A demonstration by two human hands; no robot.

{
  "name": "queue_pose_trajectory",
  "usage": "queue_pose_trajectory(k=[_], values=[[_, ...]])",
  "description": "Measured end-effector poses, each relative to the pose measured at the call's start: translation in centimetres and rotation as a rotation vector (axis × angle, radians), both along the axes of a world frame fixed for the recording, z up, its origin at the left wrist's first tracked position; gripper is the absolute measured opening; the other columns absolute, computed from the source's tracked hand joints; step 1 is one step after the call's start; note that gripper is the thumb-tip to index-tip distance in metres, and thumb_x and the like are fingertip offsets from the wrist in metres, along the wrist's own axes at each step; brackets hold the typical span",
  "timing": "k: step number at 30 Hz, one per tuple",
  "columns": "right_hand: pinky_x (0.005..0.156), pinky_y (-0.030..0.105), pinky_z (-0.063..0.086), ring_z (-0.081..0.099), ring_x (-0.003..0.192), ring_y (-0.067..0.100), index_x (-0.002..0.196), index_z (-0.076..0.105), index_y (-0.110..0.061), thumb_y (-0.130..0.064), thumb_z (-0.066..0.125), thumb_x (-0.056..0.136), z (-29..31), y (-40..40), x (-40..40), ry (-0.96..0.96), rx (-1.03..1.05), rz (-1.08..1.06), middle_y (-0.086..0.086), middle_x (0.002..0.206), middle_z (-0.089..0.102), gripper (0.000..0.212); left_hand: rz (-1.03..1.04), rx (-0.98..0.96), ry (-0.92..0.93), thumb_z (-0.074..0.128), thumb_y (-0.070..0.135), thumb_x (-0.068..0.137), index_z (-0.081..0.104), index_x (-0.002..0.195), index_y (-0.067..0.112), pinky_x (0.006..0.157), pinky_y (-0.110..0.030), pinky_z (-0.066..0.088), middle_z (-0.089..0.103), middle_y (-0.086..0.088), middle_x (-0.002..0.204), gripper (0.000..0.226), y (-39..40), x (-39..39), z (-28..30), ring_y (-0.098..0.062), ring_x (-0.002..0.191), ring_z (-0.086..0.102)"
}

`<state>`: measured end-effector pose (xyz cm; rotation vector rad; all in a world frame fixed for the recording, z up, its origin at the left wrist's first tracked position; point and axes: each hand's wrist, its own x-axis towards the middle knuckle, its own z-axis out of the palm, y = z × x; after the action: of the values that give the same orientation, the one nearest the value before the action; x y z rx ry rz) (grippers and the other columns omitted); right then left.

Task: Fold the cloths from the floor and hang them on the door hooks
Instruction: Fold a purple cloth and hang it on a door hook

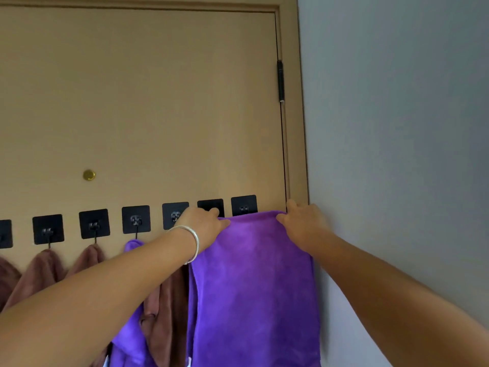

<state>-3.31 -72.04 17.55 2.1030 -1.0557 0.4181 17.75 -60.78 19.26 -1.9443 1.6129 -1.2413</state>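
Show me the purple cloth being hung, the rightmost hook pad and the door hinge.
purple cloth (pixel 254 282): head view, middle of its front face.
rightmost hook pad (pixel 243 203): head view, centre of the black square.
door hinge (pixel 280 80): head view, middle of the black barrel.

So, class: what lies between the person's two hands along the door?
In the head view, the top edge of the purple cloth spans from the left hand to the right hand, with the rightmost black hook just above.

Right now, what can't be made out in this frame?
- Head view: the hook behind the left hand is mostly covered.
- Whether the purple cloth is caught on a hook: its top edge and both hands hide that.
- Right hand fingers: tucked behind the cloth.
- Cloth bottoms: cut off by the frame's lower edge.
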Motion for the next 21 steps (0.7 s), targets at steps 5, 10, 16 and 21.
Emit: queue_pose_trajectory(k=[5, 10, 16, 21], values=[[0.077, 0.033, 0.050, 0.057, 0.095, 0.023, 0.128, 0.052, -0.016, -0.017, 0.048, 0.098, -0.9, -0.8, 1.9, -0.017, 0.054, -0.023, 0.009, 0.114, 0.049, 0.031, 0.065, 0.046, -0.007, 0.045, 0.007, 0.090, 0.039, 0.136, 0.022, 0.045, -0.030, 0.019, 0.048, -0.008, 0.115, 0.049, -1.5, 0.3, -0.6, -0.021, 0.059, 0.041], [0.075, 0.034, 0.047, 0.058, 0.095, 0.024, 0.128, 0.050, -0.017, -0.019, 0.047, 0.099, -2.0, -1.1, 2.9, -0.058, 0.086, 0.007, 0.009, 0.110, 0.053, 0.030, 0.016, 0.117, -0.051, 0.037, 0.003, 0.095, 0.048, 0.132, 0.016, 0.054, -0.032, 0.032, 0.053, -0.009, 0.117, 0.042, -3.1, 0.0, -3.6, -0.027, 0.096, 0.059], [0.081, 0.034, 0.049, 0.058, 0.094, 0.023, 0.127, 0.049, -0.016, -0.025, 0.049, 0.098, -6.2, -1.6, 3.5, -0.179, 0.351, 0.084, 0.009, 0.112, 0.058, 0.030, -0.013, 0.162, 0.004, 0.042, 0.001, 0.093, 0.055, 0.125, 0.010, 0.053, -0.032, 0.038, 0.059, -0.007, 0.115, 0.036, -4.5, -2.5, -5.1, -0.029, 0.096, 0.060], [0.056, 0.013, 0.039, 0.054, 0.069, 0.005, 0.117, 0.053, -0.023, -0.042, 0.035, 0.101, -10.7, -2.5, 5.2, -0.388, 0.478, 0.166, -0.008, 0.090, 0.061, 0.031, -0.195, 0.154, 0.247, 0.043, 0.022, 0.094, 0.059, 0.117, 0.012, 0.081, -0.040, 0.043, 0.060, -0.008, 0.114, 0.030, -4.5, -3.5, -6.6, -0.028, 0.105, 0.052]])
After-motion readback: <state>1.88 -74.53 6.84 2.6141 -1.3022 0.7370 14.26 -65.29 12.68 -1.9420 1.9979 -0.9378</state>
